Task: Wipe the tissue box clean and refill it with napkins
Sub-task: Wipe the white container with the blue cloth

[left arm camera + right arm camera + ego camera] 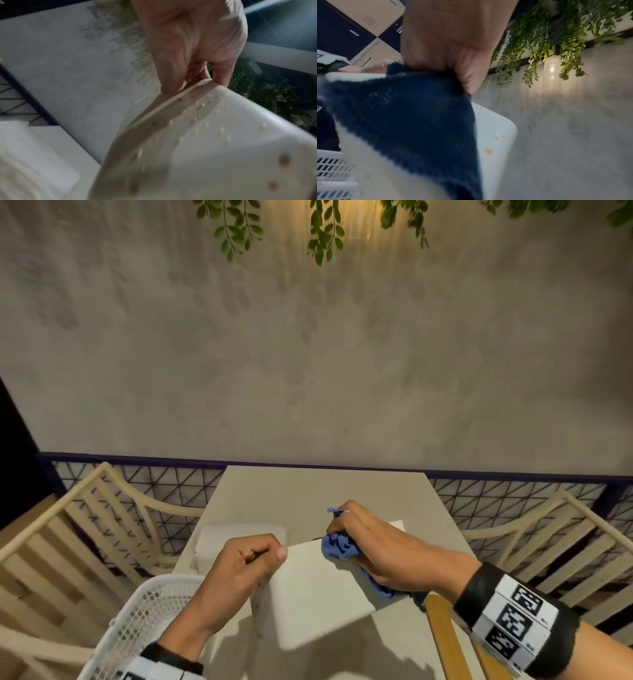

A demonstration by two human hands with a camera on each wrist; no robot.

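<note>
A white tissue box [318, 590] is held tilted above the table, its broad plain face up. My left hand [246, 563] grips its left edge with curled fingers; the left wrist view shows brown specks on the box's side [214, 142] and my left hand [193, 44] on its rim. My right hand [370, 542] clutches a blue cloth [337, 546] and presses it on the box's far right part. In the right wrist view the cloth [412, 115] drapes over the box [494, 135], which has orange spots. A white stack of napkins [219, 542] lies behind my left hand.
The beige table [308, 494] stands against a grey wall with a mesh rail. A white plastic basket [137, 625] sits at the table's near left. Slatted wooden chairs [78, 529] flank both sides. A wooden strip [445, 642] lies at the near right.
</note>
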